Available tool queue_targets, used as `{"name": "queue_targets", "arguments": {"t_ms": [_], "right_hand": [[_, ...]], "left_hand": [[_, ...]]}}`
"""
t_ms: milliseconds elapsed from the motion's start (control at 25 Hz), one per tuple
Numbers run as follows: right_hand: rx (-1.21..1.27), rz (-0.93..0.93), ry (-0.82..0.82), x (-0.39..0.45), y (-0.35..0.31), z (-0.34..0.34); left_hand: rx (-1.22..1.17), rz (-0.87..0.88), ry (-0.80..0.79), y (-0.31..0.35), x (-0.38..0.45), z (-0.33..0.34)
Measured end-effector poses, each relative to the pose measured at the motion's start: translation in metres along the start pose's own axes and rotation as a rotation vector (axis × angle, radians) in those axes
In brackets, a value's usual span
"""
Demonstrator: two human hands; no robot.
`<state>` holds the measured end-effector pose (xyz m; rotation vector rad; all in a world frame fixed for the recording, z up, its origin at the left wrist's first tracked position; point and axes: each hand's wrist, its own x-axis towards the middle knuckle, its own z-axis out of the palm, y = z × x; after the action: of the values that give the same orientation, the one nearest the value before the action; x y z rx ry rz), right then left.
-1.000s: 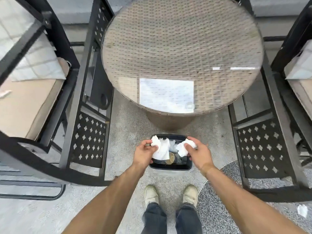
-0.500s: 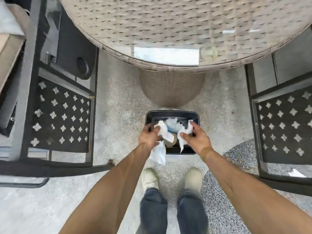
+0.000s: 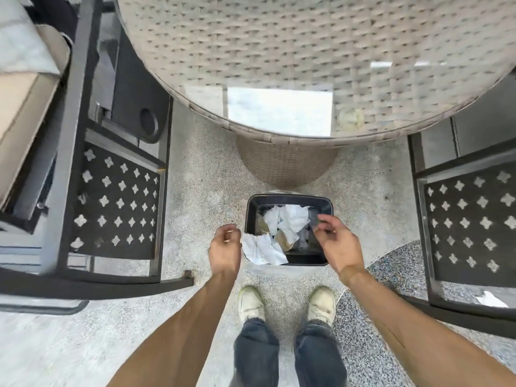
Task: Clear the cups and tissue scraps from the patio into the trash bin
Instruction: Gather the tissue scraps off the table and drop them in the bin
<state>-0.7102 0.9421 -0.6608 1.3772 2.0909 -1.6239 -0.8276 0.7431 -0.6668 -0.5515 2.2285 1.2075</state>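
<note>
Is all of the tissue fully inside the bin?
No, one tissue drapes over the bin rim beside the left hand.

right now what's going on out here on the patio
A person stands over a small black trash bin on the patio floor, by the wicker table. Both hands are empty: the left hand hangs beside the bin, the right hand above its right rim. Crumpled tissues and a cup lie inside; one tissue drapes over the near-left rim. Another white scrap lies on the floor at the right, under a chair.
</note>
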Motion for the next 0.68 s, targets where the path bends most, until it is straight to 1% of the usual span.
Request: {"name": "queue_targets", "arguments": {"t_ms": [160, 280, 360, 440, 560, 680], "right_hand": [[-0.114, -0.205, 0.044, -0.039, -0.082, -0.040], [-0.146, -0.379, 0.057, -0.085, -0.161, -0.075], [-0.158, -0.489, 0.098, -0.124, -0.216, -0.099], [-0.153, -0.596, 0.154, -0.167, -0.274, -0.123], [-0.196, -0.793, 0.208, -0.225, -0.351, -0.149], [-0.285, -0.998, 0.248, -0.283, -0.409, -0.171]], "left_hand": [[0.053, 0.247, -0.082, 0.068, -0.037, -0.040], [0.076, 0.462, -0.159, 0.136, -0.079, -0.083], [0.069, 0.621, -0.176, 0.186, -0.113, -0.117], [0.062, 0.779, -0.162, 0.236, -0.151, -0.158], [0.065, 1.025, -0.084, 0.298, -0.205, -0.219], [0.109, 1.191, 0.004, 0.339, -0.260, -0.278]]}}
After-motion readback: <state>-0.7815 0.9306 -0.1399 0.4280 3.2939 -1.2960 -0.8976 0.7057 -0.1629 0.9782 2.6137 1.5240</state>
